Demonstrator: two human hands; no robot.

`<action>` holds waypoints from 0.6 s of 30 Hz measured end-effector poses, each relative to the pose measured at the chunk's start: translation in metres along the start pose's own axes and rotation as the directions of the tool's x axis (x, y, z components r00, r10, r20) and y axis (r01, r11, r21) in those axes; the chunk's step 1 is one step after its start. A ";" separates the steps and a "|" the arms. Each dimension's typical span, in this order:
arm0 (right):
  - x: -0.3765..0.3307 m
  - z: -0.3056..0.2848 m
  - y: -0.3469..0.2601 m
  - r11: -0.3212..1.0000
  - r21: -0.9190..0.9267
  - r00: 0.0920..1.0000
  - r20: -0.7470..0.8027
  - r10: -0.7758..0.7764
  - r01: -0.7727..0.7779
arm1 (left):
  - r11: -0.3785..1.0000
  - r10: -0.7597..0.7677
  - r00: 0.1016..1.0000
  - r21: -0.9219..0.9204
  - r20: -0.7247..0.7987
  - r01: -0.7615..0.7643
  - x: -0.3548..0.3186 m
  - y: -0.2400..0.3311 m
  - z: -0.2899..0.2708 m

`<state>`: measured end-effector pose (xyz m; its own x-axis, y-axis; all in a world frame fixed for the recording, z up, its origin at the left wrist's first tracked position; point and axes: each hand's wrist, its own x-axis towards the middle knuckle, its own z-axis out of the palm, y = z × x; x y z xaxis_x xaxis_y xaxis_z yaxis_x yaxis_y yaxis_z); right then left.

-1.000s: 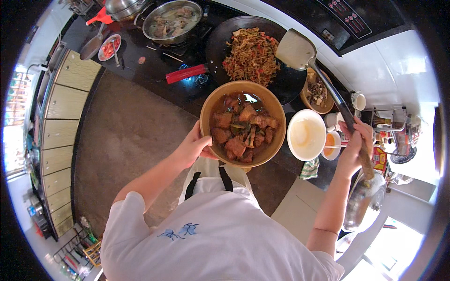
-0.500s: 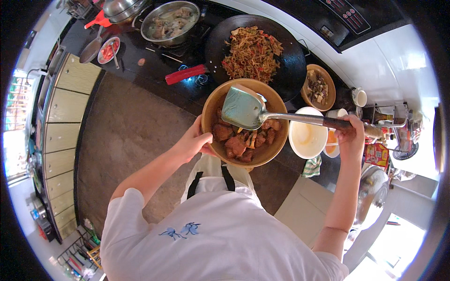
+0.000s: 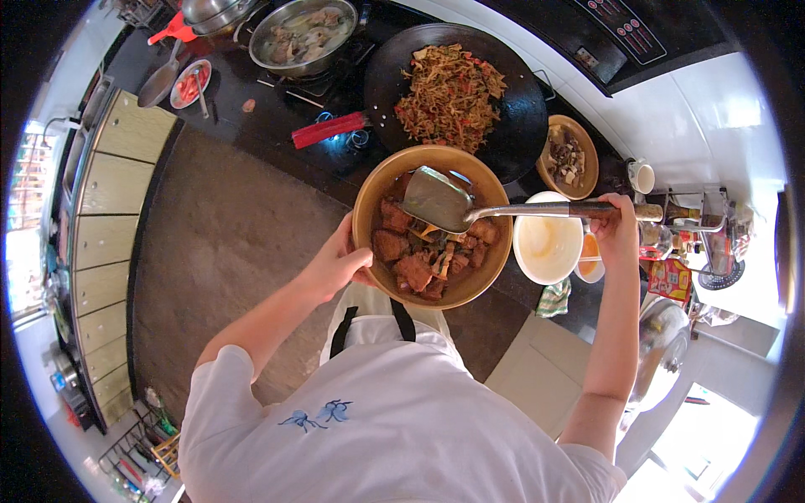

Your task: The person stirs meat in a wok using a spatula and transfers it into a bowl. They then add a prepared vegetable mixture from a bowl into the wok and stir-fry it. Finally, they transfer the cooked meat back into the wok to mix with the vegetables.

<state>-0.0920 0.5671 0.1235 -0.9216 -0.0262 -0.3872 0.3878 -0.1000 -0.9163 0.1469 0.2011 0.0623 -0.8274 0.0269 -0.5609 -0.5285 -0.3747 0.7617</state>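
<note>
My left hand grips the left rim of a brown bowl, thumb over the edge and fingers around its outside. Chunks of reddish-brown meat in dark sauce lie in the bowl. In my right hand is the dark handle of a metal wok spatula, held level from the right. Its blade dips into the far part of the bowl, over the meat. Just beyond the bowl sits a black wok with a shredded, stir-fried dish in it.
A steel pot of soup stands on the stove at the back left. The wok's red-wrapped handle points left. Right of the bowl are a white bowl, a brown bowl of chopped food and a green striped cloth.
The spatula blade has lowered into the bowl, and my right hand has shifted slightly left and up. The bowl now shows more of its inside, and more meat is visible.
</note>
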 end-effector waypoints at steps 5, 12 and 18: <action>-0.002 0.001 0.000 1.000 -0.022 1.000 0.010 0.020 -0.020 | 0.999 -0.029 0.999 -0.046 -0.028 0.027 -0.001 0.000 0.004; 0.005 -0.009 0.012 1.000 -0.015 0.998 0.056 0.024 -0.023 | 0.996 -0.006 0.999 -0.089 -0.050 0.001 0.001 0.000 0.004; 0.009 -0.012 0.022 0.997 0.018 0.991 0.113 -0.076 0.075 | 0.999 -0.003 0.997 -0.035 -0.072 0.001 0.002 -0.001 0.000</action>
<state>-0.0911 0.5767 0.0984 -0.9443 -0.1304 -0.3021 0.3175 -0.1201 -0.9406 0.1453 0.2015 0.0604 -0.8101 -0.0383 -0.5850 -0.5220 -0.4073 0.7494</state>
